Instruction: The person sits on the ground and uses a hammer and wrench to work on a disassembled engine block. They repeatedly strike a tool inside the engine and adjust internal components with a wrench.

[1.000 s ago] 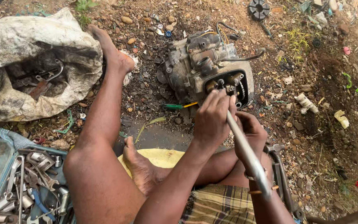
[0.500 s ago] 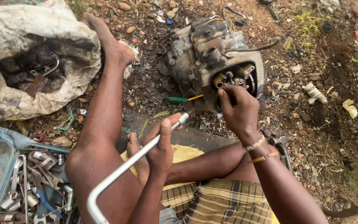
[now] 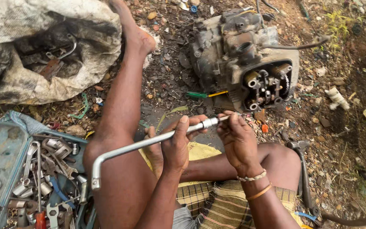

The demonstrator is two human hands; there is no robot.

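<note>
Person seated on dirt ground. Left hand (image 3: 175,146) wraps the L-shaped wrench (image 3: 149,143) mid-shaft; right hand (image 3: 239,142) pinches its socket tip. Wrench sits between both hands, long axis running from bent end low at left, near toolbox (image 3: 5,148), up-right toward engine (image 3: 246,63) just beyond the hands. Risk: the pinched tip could slip, since the grip there is fingertips only.

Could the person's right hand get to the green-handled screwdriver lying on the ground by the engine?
Probably yes. The right hand pinches the tip of the bent metal wrench, just below the green-handled screwdriver; only bare dirt lies between, though it would have to let go first.
</note>
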